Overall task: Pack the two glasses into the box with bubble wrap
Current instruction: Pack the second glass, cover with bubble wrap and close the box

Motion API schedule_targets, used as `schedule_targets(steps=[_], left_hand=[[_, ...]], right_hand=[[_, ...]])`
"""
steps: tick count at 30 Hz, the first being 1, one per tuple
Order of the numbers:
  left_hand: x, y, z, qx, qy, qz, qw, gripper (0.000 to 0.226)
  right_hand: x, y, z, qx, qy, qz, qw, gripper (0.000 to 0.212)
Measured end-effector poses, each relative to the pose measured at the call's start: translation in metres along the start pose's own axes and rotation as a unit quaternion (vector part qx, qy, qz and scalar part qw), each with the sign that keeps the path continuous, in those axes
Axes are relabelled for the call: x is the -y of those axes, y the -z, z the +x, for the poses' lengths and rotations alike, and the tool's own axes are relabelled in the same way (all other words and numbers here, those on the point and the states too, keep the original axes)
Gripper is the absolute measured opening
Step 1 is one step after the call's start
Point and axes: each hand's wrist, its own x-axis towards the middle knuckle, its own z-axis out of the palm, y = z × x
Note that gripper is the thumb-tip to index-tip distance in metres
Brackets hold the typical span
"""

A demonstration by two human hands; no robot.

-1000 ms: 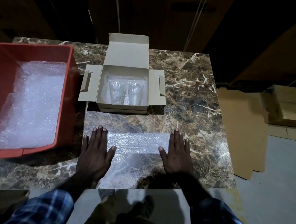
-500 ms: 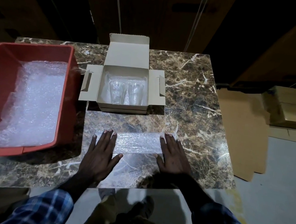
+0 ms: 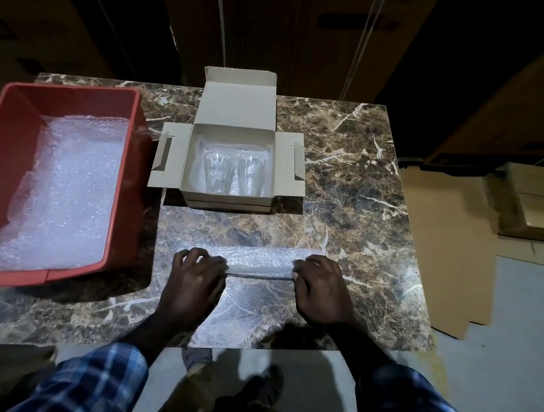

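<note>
While folded, bubble wrap (image 3: 259, 261) under fingers (image 3: 198, 255).

Single head-worn view, looking forward and steeply down from above the near edge of the counter (image 3: 352, 167), close enough that both forearms enter from the bottom (wide-angle lens, edges bowed). The floor (image 3: 500, 347) shows at right; no second view shares the scene.
</note>
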Motion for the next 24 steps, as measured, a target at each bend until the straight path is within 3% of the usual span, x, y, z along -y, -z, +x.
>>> schedule_targets(steps=[4, 11, 16, 24], left_hand=[[0.016, 0.014, 0.001, 0.025, 0.081, -0.073, 0.994, 0.023], [0.04, 0.025, 0.009, 0.014, 0.234, -0.181, 0.955, 0.023], [0.044, 0.021, 0.017, 0.017, 0.289, -0.159, 0.944, 0.02], [0.04, 0.01, 0.023, -0.015, 0.315, -0.085, 0.945, 0.02]], right_hand=[[-0.011, 0.004, -0.008, 0.067, -0.008, 0.002, 0.998, 0.036], [-0.004, 0.014, 0.011, 0.002, -0.176, 0.083, 0.981, 0.008], [-0.008, 0.015, 0.028, 0.028, -0.286, 0.114, 0.951, 0.015], [-0.003, 0.011, 0.037, 0.016, -0.344, 0.019, 0.939, 0.015]])
